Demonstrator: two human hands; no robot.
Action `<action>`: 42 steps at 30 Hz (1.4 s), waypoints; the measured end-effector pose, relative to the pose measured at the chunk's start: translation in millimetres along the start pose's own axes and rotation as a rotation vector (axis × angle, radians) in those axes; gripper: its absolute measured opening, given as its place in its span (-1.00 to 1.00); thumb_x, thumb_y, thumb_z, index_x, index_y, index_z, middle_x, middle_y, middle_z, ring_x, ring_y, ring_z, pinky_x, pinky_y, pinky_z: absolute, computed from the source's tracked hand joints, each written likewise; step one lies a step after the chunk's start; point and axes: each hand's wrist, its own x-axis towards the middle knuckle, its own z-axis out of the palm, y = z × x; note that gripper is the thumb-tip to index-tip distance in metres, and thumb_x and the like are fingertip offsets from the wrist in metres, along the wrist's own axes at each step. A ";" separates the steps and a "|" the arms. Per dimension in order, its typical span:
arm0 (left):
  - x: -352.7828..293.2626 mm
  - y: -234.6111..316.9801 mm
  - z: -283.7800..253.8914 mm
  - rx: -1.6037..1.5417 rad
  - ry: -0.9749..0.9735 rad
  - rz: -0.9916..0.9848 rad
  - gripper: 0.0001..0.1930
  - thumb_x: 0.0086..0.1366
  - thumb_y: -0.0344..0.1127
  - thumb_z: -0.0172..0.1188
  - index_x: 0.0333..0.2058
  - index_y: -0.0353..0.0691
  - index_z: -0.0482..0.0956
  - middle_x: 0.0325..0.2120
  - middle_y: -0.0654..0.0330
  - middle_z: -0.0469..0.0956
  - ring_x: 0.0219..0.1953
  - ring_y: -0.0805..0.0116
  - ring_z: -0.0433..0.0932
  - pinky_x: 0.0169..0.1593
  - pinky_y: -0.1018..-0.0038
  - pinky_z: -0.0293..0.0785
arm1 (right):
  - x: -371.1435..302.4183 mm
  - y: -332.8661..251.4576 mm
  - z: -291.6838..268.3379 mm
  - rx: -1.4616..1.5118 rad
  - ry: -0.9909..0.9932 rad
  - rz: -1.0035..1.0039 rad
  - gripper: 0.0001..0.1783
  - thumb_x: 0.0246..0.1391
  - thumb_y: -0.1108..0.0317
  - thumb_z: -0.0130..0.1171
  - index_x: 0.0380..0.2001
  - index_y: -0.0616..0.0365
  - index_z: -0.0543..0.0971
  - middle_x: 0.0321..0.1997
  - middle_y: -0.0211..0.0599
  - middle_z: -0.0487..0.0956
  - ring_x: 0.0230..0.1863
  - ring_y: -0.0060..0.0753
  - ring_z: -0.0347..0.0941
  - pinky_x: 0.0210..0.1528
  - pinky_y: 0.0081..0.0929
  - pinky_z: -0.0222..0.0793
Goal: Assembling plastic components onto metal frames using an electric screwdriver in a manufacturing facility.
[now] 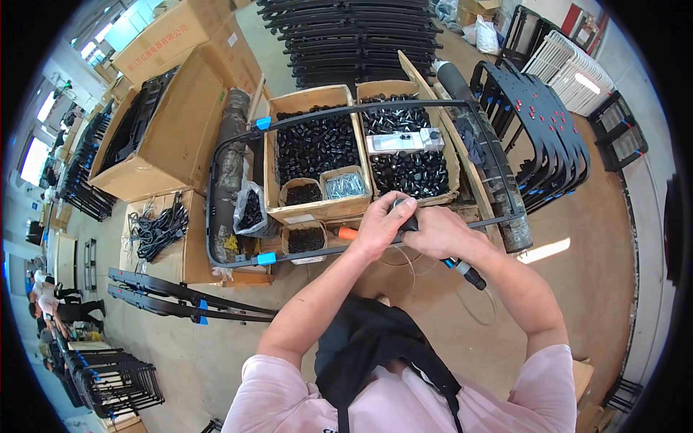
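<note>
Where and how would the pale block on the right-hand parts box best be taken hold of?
The block is probably best gripped by its long edges, mid-length, from straight above through the open frame: it lies flat and crosswise, longer than wide, with black parts close along its near and far sides.

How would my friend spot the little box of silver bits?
Find the big black frame lying over open cardboard boxes. In the left box of black parts, look at the near right corner for a little box. Its shiny silver bits set it apart from the dark bits beside it.
</note>
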 end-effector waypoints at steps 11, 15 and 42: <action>-9.2 -5.1 -2.7 0.017 0.002 0.048 -0.71 0.51 -0.09 0.26 -0.12 -0.22 0.62 -0.35 0.41 0.52 -0.30 0.64 0.41 -0.23 0.58 0.40 | -7.7 -8.8 7.3 -0.040 -0.014 0.014 -0.55 0.11 0.07 0.17 -0.25 0.31 0.70 -0.29 0.18 0.71 -0.15 0.24 0.67 -0.01 0.05 0.55; -8.4 -7.5 -4.3 0.021 -0.036 0.017 -0.73 0.52 -0.11 0.25 -0.09 -0.21 0.62 -0.29 0.41 0.52 -0.22 0.62 0.42 -0.13 0.56 0.42 | -1.8 2.3 18.2 -0.031 0.033 0.003 -0.53 0.11 0.07 0.18 -0.28 0.37 0.69 -0.27 0.23 0.70 -0.13 0.26 0.67 0.01 0.08 0.54; -16.4 -28.9 -11.5 0.069 -0.031 0.092 -0.78 0.54 -0.18 0.24 -0.07 -0.21 0.62 -0.25 0.40 0.55 -0.15 0.62 0.45 -0.05 0.53 0.47 | 29.3 21.1 51.4 0.012 0.031 -0.116 -0.58 -0.04 0.19 0.20 -0.20 0.28 0.69 -0.24 0.11 0.73 -0.16 0.14 0.69 -0.09 -0.04 0.55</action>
